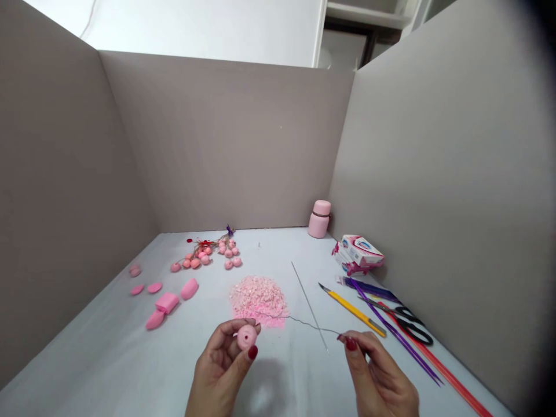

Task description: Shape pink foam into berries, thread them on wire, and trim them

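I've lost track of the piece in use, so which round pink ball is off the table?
The pale pink ball with a small dark hole, held in the left hand. The other pink balls rest on the pale blue table.

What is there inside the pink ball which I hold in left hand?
The pink ball in your left hand shows only a small dark hole. Its outer surface covers the rest, so I cannot tell what is inside.

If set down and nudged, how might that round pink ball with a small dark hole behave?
The ball would likely roll, given its rounded outline. It is probably light, as the left hand holds it with its fingers.
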A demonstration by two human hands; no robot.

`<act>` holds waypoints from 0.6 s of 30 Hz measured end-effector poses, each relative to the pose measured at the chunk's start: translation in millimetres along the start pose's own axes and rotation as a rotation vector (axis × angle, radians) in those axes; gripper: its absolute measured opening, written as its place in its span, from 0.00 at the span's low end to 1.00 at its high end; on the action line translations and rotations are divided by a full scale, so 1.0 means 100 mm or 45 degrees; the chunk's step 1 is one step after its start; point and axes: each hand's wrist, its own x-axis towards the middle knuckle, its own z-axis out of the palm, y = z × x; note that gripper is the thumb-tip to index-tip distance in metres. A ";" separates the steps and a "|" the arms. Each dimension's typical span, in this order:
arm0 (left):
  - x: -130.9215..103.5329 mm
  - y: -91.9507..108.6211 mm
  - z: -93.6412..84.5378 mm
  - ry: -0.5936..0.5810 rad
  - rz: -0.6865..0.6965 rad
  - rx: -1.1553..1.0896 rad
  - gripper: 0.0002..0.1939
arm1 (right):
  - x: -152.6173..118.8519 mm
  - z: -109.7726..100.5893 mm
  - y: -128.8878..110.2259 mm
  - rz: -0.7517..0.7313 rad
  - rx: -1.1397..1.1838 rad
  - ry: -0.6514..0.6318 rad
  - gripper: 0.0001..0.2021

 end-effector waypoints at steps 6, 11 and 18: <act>0.04 -0.06 -0.08 0.078 0.245 0.351 0.13 | 0.01 0.00 0.00 -0.023 -0.003 0.000 0.06; 0.06 -0.05 -0.08 0.153 -0.027 -0.005 0.18 | 0.00 0.01 0.00 -0.063 -0.031 -0.046 0.05; 0.13 0.00 -0.09 0.222 -0.503 -0.532 0.09 | -0.04 0.00 0.02 -0.221 -0.061 -0.178 0.04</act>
